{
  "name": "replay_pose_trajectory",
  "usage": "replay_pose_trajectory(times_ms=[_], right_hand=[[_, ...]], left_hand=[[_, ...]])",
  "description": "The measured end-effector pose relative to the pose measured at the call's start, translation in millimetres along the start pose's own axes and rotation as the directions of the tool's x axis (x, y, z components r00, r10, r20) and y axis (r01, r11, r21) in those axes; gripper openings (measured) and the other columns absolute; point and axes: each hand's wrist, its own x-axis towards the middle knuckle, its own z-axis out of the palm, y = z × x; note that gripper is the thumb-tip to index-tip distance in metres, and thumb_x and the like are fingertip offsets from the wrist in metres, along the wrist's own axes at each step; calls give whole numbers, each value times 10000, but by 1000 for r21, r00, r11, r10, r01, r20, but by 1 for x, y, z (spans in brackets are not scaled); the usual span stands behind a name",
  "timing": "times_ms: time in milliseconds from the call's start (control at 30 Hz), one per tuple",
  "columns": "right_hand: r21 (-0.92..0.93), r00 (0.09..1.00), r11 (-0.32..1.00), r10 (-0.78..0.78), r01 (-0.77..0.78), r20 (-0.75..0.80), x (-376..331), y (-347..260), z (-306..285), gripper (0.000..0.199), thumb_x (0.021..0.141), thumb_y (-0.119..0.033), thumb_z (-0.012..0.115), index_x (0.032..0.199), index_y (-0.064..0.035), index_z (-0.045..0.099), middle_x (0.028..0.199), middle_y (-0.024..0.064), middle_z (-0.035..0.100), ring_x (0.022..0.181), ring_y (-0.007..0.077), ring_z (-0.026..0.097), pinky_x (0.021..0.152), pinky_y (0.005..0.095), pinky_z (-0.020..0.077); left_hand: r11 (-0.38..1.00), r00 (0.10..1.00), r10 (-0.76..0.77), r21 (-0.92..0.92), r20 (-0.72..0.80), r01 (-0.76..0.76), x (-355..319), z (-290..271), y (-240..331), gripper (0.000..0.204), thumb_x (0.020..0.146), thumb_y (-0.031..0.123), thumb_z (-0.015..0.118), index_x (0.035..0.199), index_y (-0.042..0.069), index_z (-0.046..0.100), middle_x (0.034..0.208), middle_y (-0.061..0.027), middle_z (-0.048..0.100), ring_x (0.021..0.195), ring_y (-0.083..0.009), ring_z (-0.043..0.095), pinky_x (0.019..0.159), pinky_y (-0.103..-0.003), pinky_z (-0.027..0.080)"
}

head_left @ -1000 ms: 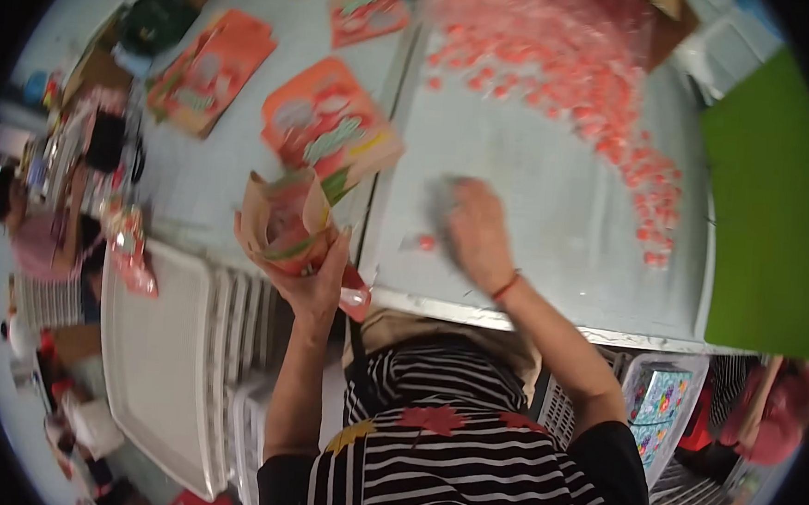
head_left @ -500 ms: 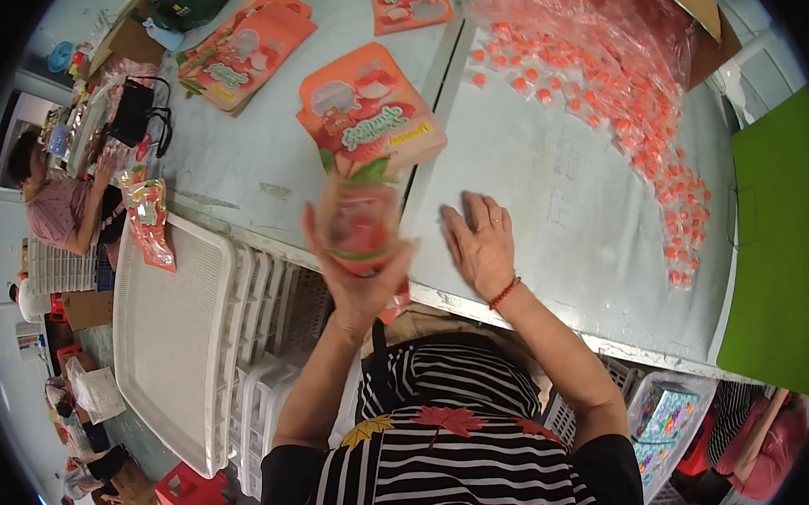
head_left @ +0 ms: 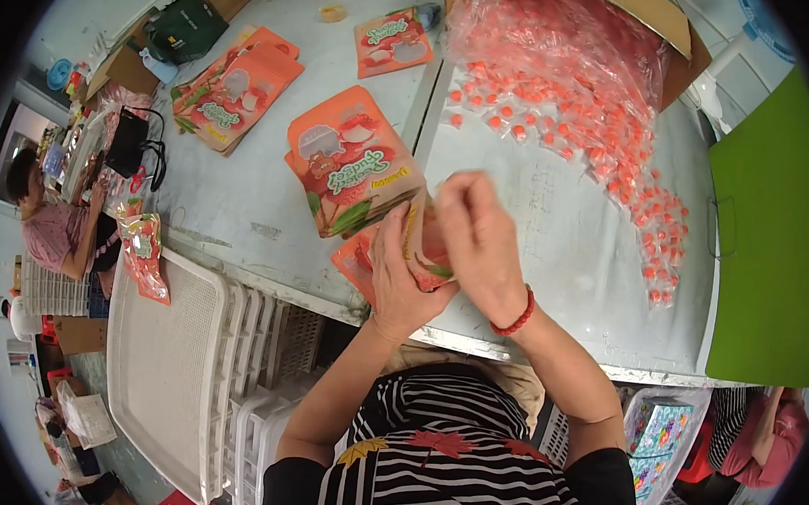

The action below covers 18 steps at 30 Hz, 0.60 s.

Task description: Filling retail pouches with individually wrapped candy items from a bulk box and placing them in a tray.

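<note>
My left hand (head_left: 403, 285) is closed around an orange printed pouch (head_left: 433, 240), held slightly tilted above the near edge of the table. Right beside that pouch, my right hand (head_left: 486, 248) has its fingers curled inward. Motion blurs it somewhat, and whatever its fingertips grip is hidden. A red beaded bracelet circles that wrist. Just beyond my left hand lies a stack of flat orange pouches (head_left: 350, 157). Another orange pouch (head_left: 358, 261) shows partly under my left hand.
Small wrapped orange-red candies (head_left: 605, 158) spread across the right side, spilling from a clear plastic bag (head_left: 566, 40). More pouches (head_left: 234, 89) lie at the far left. White stacked trays (head_left: 162, 358) stand left of me, a green panel (head_left: 767, 238) at right. A person (head_left: 55, 217) sits at far left.
My right hand has risen from lying spread on the table and curled beside the held pouch. My left hand has shifted right with the pouch. My view has moved slightly.
</note>
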Motion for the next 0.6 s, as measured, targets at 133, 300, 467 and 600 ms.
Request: replay_pose_trajectory(times_ms=[133,300,467,600], right_hand=[[-287,984,950,-76,122,164,-13,-4,-5,185,928,-166,535,986,9,534,951,186,570,827,346,581,730,381,481],[-488,883,748,-291,450,368,-22,-16,-8,330,831,-224,661,1049,10,578,1051,204,566,958,372,537,848,432,434],[-607,865,618,-389,500,317,-29,-11,-16,376,685,-150,758,1012,-26,621,998,130,582,884,315,527,802,406,435],[-407,803,711,-387,573,453,-6,-16,-44,234,657,-38,706,875,-46,622,789,66,545,735,244,563,627,340,472]], left_hand=[[999,1000,12,31,-26,-11,-4,4,-3,994,625,268,823,1380,-47,258,1347,-218,415,1187,-401,438,1003,-493,341],[988,988,-153,-2,17,153,1,10,-1,980,637,293,821,1363,-47,257,1316,-225,428,1165,-400,456,983,-478,368],[914,965,-257,-336,-44,228,14,12,21,1049,642,277,833,1385,-41,166,1311,-238,405,1190,-366,445,976,-429,378],[884,993,-110,-461,-35,82,18,6,13,1145,602,241,867,1413,-23,102,1366,-229,345,1271,-328,373,1024,-423,351]])
